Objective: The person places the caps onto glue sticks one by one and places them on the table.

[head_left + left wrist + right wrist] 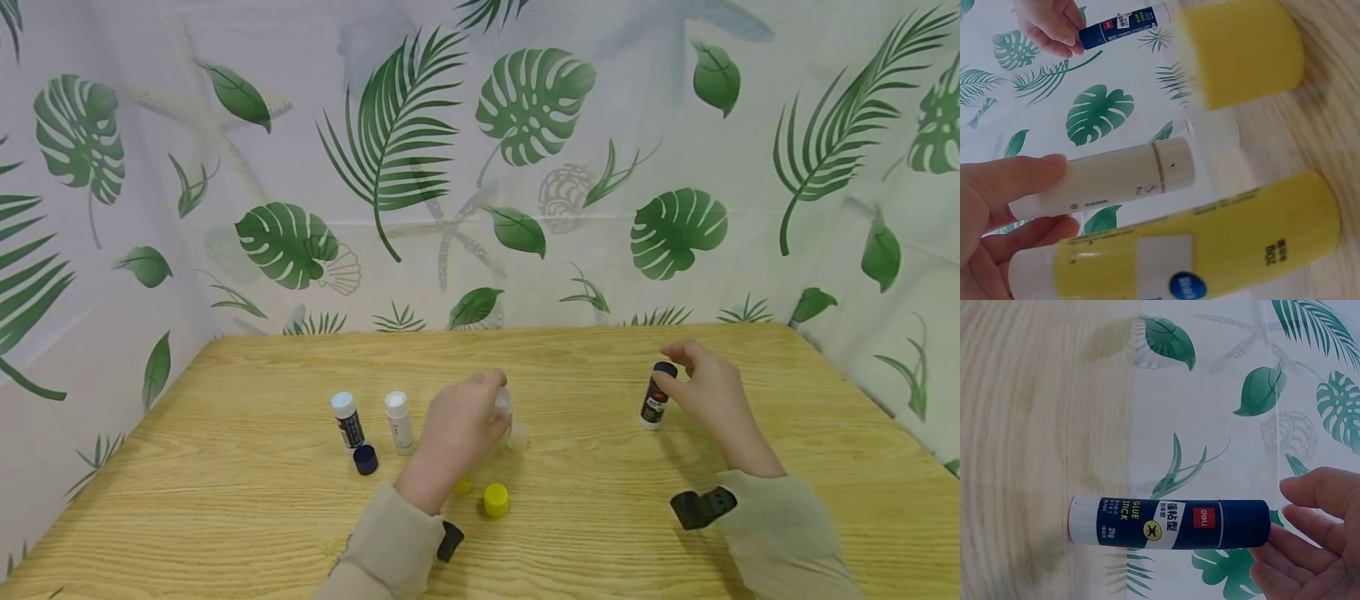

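My left hand [465, 421] pinches a white glue stick [1110, 178] near its upper end, the thumb on one side and fingers on the other. Close beside it stands a yellow glue stick [1210, 237] with a white top, mostly hidden behind the hand in the head view. Lying nearer me is a yellow cap [496, 500]. At the right, my right hand [708, 396] surrounds the navy top of an upright navy glue stick [1160, 522]. In the right wrist view its fingers touch or nearly touch the top, and the thumb looks apart from it.
Left of the left hand stand another white glue stick [400, 423] and a dark-labelled one [349, 421] with a pale top. In front of them lies a navy cap [365, 459]. Behind the wooden table [300, 533] hangs a leaf-print cloth [450, 167].
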The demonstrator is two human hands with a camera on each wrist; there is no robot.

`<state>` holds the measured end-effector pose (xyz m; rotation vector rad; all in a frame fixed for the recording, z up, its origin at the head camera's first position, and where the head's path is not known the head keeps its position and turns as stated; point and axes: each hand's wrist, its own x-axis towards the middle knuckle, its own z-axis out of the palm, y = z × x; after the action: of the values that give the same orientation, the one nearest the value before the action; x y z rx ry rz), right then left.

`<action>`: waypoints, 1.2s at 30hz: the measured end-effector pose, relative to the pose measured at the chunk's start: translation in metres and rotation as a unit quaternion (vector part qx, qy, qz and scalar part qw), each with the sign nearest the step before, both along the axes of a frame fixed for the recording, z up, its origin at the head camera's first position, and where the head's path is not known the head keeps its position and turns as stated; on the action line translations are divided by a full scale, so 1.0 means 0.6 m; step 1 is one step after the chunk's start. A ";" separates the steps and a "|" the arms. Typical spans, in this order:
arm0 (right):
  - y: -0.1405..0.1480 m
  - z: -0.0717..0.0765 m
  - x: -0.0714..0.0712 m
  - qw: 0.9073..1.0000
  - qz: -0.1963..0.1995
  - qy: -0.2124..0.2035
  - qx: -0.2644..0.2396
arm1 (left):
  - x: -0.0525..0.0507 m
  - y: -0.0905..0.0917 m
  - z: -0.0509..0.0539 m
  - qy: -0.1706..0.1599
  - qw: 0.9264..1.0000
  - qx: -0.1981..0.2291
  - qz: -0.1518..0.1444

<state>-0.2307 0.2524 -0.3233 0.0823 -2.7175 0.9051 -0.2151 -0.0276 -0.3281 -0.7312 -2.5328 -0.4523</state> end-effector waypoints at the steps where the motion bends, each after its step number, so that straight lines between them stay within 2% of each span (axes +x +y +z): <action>1: 0.000 0.000 0.000 1.000 0.000 0.000 0.000 | 0.000 0.000 0.000 0.001 1.000 0.009 0.000; 11: -0.002 0.000 0.001 1.000 -0.005 0.013 -0.005 | 0.001 0.000 0.001 0.048 0.994 0.099 -0.012; 18: -0.004 0.004 0.004 1.000 -0.012 0.022 -0.013 | 0.000 0.001 0.004 0.041 0.987 0.155 -0.025; 27: -0.010 0.010 0.007 0.999 -0.018 0.030 -0.037 | 0.000 0.003 0.009 0.086 0.978 0.185 -0.032; 36: -0.019 0.021 0.014 0.998 -0.008 0.051 -0.042 | 0.000 0.002 0.012 0.141 0.974 0.172 -0.032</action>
<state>-0.2225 0.2409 -0.3108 0.0858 -2.5802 0.9816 -0.2150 -0.0265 -0.3207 -0.6903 -2.0994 -0.7334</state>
